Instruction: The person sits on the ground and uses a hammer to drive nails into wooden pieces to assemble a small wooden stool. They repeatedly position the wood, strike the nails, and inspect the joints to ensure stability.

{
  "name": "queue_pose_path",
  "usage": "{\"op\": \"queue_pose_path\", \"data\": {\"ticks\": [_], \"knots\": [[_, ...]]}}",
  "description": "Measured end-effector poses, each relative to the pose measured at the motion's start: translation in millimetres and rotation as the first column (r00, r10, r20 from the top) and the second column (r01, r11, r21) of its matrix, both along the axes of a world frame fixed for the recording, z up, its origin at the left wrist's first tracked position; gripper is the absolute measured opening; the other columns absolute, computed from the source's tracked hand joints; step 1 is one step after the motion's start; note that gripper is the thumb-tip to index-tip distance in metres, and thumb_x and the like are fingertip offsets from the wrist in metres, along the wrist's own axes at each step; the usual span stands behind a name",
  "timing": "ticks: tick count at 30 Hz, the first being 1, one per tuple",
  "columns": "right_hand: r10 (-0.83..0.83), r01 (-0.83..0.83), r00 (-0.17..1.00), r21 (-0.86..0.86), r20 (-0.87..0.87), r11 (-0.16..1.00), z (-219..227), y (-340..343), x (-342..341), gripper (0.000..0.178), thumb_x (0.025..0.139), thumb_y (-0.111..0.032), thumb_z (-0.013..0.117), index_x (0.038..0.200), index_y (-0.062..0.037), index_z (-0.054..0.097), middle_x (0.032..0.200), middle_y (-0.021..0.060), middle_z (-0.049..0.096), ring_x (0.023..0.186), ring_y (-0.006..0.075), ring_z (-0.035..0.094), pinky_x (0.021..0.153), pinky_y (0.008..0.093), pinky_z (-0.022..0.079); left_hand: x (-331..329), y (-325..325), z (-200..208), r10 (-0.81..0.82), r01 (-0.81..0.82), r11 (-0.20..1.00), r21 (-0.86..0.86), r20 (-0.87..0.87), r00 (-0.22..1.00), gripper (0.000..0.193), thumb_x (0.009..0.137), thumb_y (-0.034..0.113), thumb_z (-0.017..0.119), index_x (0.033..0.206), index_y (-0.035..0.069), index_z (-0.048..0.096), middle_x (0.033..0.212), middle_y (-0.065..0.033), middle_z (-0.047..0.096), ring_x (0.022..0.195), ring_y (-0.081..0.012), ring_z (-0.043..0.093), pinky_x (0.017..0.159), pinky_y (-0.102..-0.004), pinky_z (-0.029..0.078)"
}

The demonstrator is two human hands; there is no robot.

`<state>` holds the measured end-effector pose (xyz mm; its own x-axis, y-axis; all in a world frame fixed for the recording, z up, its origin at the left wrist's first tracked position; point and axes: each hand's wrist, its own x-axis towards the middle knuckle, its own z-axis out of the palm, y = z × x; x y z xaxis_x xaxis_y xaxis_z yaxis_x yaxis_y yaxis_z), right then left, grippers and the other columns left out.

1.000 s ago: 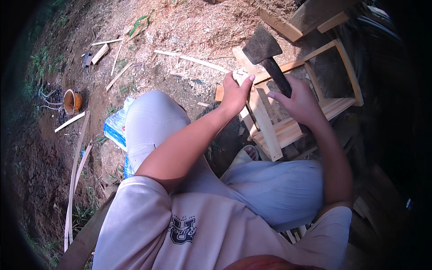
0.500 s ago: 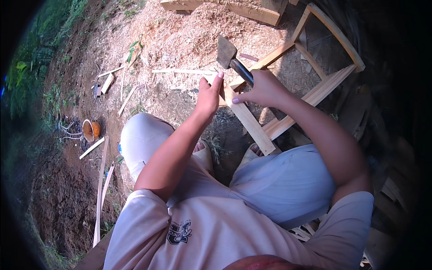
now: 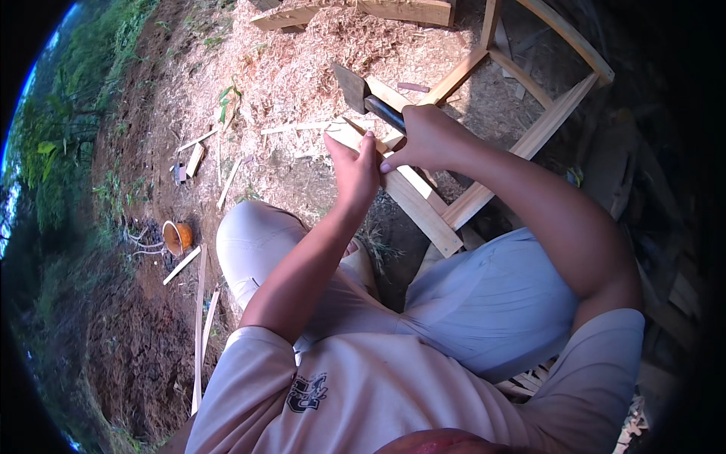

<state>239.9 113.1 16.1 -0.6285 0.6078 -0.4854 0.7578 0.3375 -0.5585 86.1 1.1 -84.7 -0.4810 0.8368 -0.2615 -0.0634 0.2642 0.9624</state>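
The person sits low over bare ground strewn with wood shavings [image 3: 302,68]. The right hand [image 3: 427,136] is closed in a full grip around the dark handle of a hatchet [image 3: 361,94]; the broad head points up and away from the body, its blade just above the near end of a wooden slat [image 3: 401,189]. The left hand [image 3: 354,168] is clasped around the upper end of that slat, fingers curled over its edge and thumb toward the right hand, the two hands almost touching. The slat runs diagonally from the hands down toward the person's knees and lies against a wooden frame [image 3: 529,91] of pale bars, which stands on the shavings to the right.

Containers: one only, a small orange cup [image 3: 179,237], lying tipped on dark soil at the left, well apart from the hands. Its mouth faces the camera partly; what it holds cannot be told. Pale cords or roots [image 3: 144,238] lie just beside it.

Loose offcuts [image 3: 198,157] and thin strips [image 3: 200,318] are scattered between the cup and the shavings. A thicker plank [image 3: 363,11] lies at the top edge. Grass [image 3: 68,129] borders the ground on the far left.
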Motion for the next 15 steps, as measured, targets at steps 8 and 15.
{"op": "queue_pose_path", "data": {"ticks": [8, 15], "knots": [[-0.09, 0.101, 0.98, 0.054, -0.178, 0.993, 34, -3, -5, 0.04, 0.102, -0.031, 0.068, 0.106, 0.0082, 0.062, 0.084, 0.0212, 0.07, 0.08, 0.0361, 0.072, 0.074, 0.0452, 0.055, 3, 3, -10, 0.035, -0.019, 0.985, 0.172, -0.091, 0.995, 0.061, 0.106, 0.008, 0.059, 0.15, -0.001, 0.019, 0.129, -0.022, 0.058, 0.113, -0.0236, 0.066, 0.091, -0.0341, 0.057], [0.003, 0.022, 0.982, 0.134, -0.188, 0.991, 51, -22, -5, 0.034, 0.104, -0.028, 0.063, 0.106, 0.0063, 0.062, 0.082, 0.0249, 0.07, 0.08, 0.0415, 0.073, 0.072, 0.0487, 0.056, 5, 4, -4, 0.046, -0.054, 0.989, 0.136, 0.057, 0.997, 0.071, 0.099, 0.009, 0.066, 0.154, -0.005, 0.023, 0.139, -0.024, 0.051, 0.126, -0.0301, 0.058, 0.106, -0.0419, 0.049]]}}
